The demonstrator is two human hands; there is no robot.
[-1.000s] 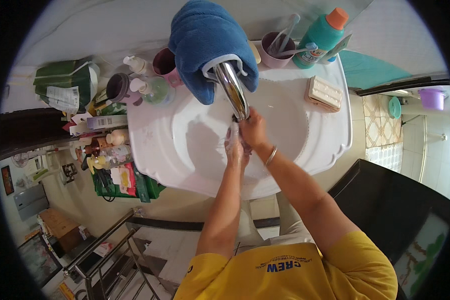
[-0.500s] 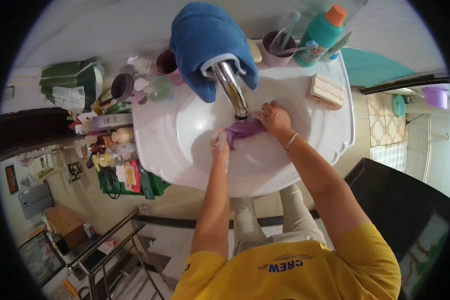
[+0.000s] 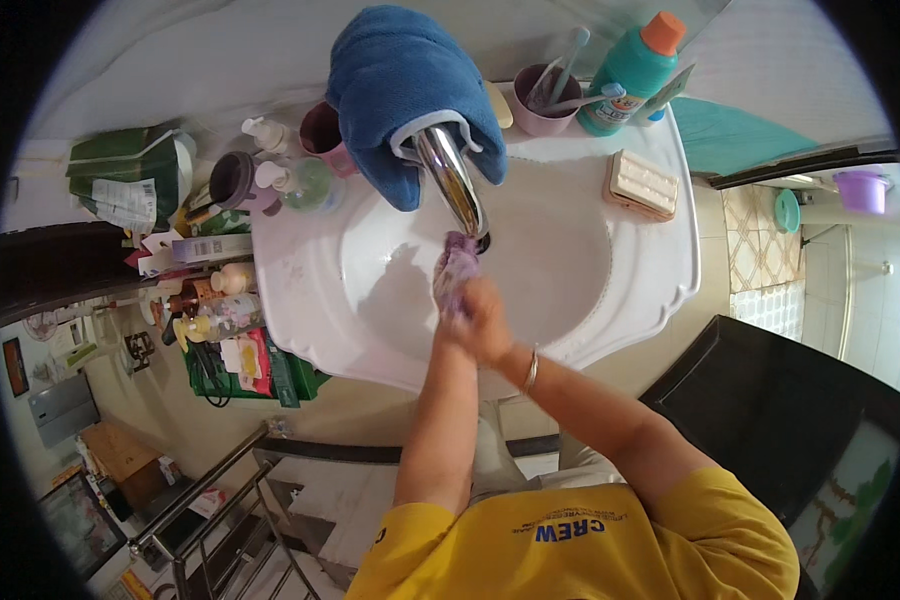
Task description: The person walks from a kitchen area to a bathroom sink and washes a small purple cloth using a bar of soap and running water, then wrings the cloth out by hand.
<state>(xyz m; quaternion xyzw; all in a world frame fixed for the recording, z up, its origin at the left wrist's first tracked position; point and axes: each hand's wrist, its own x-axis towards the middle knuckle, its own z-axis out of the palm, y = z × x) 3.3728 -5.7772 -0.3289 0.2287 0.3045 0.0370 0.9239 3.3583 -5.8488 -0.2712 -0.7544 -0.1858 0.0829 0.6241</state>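
Observation:
Over the white washbasin (image 3: pixel 560 265), both my hands are together below the chrome faucet (image 3: pixel 448 178). A wet, bunched purple cloth (image 3: pixel 460 262) lies between them, its upper end under the spout. My left hand (image 3: pixel 443 285) is closed round the cloth, with much of its fingers covered by it and by my other hand. My right hand (image 3: pixel 484 312) is closed at the cloth's lower part, crossed over my left wrist and slightly blurred. A bracelet (image 3: pixel 532 368) circles my right wrist. A blue towel (image 3: pixel 405 95) is draped over the faucet's body.
Pump bottles (image 3: pixel 308 186) and a dark cup (image 3: pixel 232 180) crowd the basin's left rim. Along the back right are a toothbrush cup (image 3: pixel 547 115) and a teal bottle (image 3: pixel 632 80); a soap bar (image 3: pixel 642 184) sits on the right. A metal railing (image 3: pixel 205 490) stands lower left.
My right hand has moved left and nearer to me, onto my left hand. The cloth, stretched between my hands before, is now bunched upright beneath the spout.

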